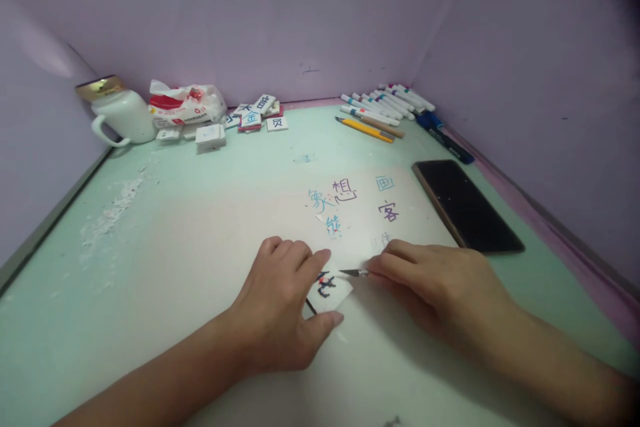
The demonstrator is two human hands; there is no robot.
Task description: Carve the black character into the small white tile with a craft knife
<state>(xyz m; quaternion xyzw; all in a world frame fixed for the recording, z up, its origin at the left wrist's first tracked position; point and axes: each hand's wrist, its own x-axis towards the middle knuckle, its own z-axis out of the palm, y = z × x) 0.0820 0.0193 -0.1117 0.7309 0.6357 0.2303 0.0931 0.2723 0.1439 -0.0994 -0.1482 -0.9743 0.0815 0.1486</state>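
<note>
Lining the left side of the pale green desk [200, 227], white crumbs [120, 203] lie scattered near a white mug [127, 119] with a gold-coloured lid [100, 87] at its rim. Beside the mug, a red-and-white soft packet [187, 107] sits behind small white blocks [210, 137], with lettered tiles [251, 119] to their right. Nearer the camera, the left hand [283, 287] spans a white piece [337, 293] marked in black and red, flat on the desk, its narrow grip of thumb and forefinger closed about the sides. The piece looks light and thin, likely stiff enough to lie flat yet easily nicked or turned; its side edges offer the surest hold, clear of the blade. Handwritten characters [343, 189] show just beyond. A slim knife [353, 273] points left, its tip close to the piece; contact cannot be confirmed. Farther back lie a yellow pen [365, 130] and white markers [383, 107]. The right hand [450, 280] holds the knife in a tight, pen-like grip; the knife appears light, its fine point sharp and perhaps fragile, best held behind the blade. Dark markers [450, 143] and a phone [467, 205] rest at right.
</note>
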